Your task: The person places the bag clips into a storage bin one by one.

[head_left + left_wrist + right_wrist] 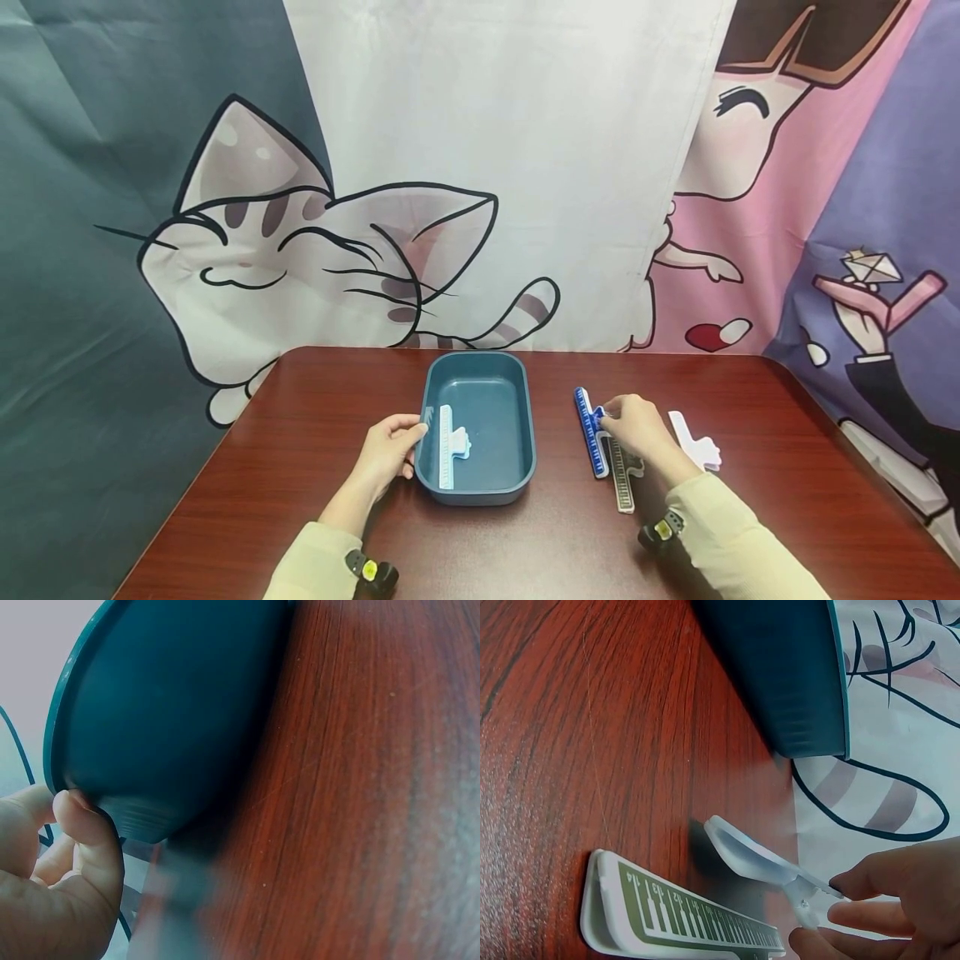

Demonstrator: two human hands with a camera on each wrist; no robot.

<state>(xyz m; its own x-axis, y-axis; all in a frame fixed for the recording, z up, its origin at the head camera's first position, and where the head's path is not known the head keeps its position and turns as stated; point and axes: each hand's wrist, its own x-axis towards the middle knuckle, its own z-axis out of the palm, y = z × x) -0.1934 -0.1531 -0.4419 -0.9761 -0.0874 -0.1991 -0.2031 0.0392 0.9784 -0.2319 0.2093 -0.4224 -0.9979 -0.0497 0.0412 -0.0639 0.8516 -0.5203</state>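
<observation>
Step in hand: apparently taking up the blue clip (587, 437) from the worktop (352, 387) while the blue-green tray (480, 499) is steadied.
Next move: probably calls for a firm pinch and a lift clear of the olive clip (622, 487) just beside it.
Right hand (639, 427): fingertips drawn nearly together, pinching the blue clip's handle; whether the clip is off the surface I cannot tell.
Left hand (386, 450): thumb and fingers pinch the tray's left rim.
Blue clip's place: right of the tray, well apart from it, its long bar slanting away from the person.
Inside the tray: one white-and-pale-blue clip (446, 454), lying along the left side.
White clip (686, 437): on the worktop, to the right of the right hand.
Writing: the olive clip bears a ruler-like scale; 14, 13 and 12 seem readable in the right wrist view. Marks on the blue clip are too small to read.
Brands: none legible.
</observation>
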